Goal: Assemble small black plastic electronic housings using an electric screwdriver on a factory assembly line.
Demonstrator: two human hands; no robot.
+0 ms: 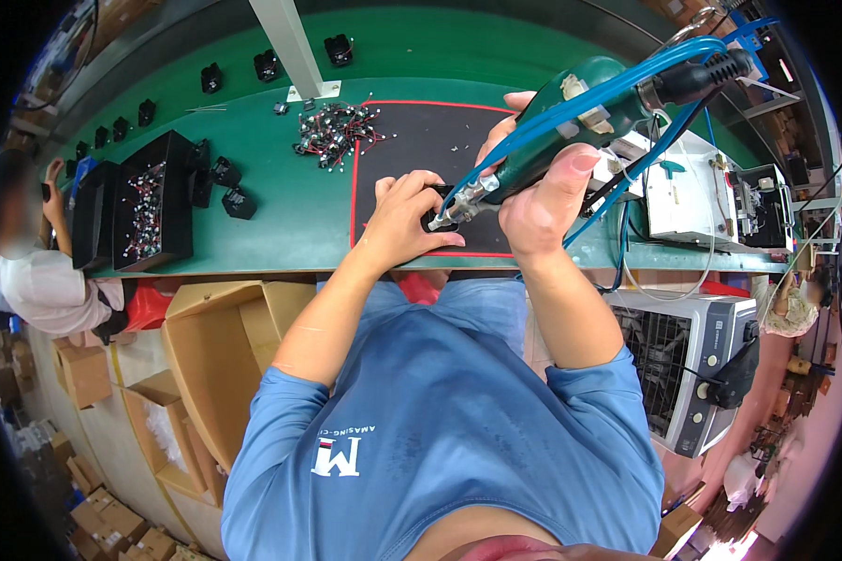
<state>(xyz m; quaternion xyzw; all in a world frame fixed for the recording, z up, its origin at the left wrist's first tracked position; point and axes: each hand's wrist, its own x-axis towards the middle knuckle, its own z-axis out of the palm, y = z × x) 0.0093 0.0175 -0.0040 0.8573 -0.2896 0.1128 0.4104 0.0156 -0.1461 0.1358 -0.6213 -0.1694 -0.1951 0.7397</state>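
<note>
My right hand is wrapped round a green power screwdriver, which slants down to the left. Its metal nose meets a small black housing at the front of the dark work mat. With fingers curled over it and the thumb along the near side, my left hand grips this housing, so most of it is hidden. Blue hoses run along the screwdriver, and a black cable leaves its upper end.
Left of the mat lies a pile of small wired parts. Farther left are black housings and a black bin of wired parts. A white machine stands right. Cardboard boxes and a fan unit sit below. A co-worker is far left.
</note>
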